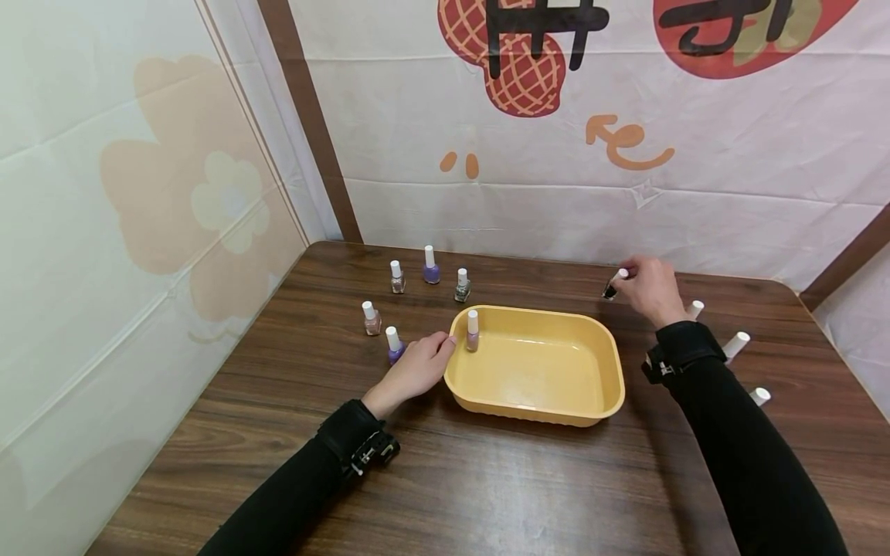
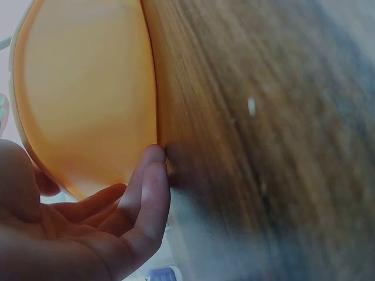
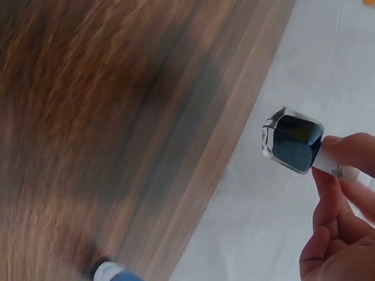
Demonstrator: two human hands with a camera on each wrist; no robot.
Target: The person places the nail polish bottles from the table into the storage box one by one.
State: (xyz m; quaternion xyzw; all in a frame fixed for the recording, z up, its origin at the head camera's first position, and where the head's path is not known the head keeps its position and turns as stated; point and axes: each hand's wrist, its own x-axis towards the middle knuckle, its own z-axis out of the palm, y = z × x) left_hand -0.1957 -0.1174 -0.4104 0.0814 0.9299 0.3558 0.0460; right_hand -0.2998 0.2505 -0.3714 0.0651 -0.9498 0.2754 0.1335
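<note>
My right hand (image 1: 650, 290) pinches the white cap of a dark nail polish bottle (image 3: 296, 143), tilted and held off the table beyond the basin's far right corner. Its clear glass base points away from the fingers in the right wrist view. My left hand (image 1: 417, 367) grips the left rim of a shallow yellow basin (image 1: 535, 413), with fingertips against its outer wall in the left wrist view. Inside, at the left end, stands a pinkish nail polish bottle (image 1: 473, 332). Close by the left hand is a purple nail polish bottle (image 1: 394, 345), partly hidden by it.
Left of and behind the basin stand several bottles, among them a pink one (image 1: 371, 318), a purple one (image 1: 432, 266) and a glittery one (image 1: 462, 286). White caps (image 1: 737, 344) show beside the right forearm. A printed cloth (image 1: 417, 216) hangs behind the wooden table (image 1: 278, 417).
</note>
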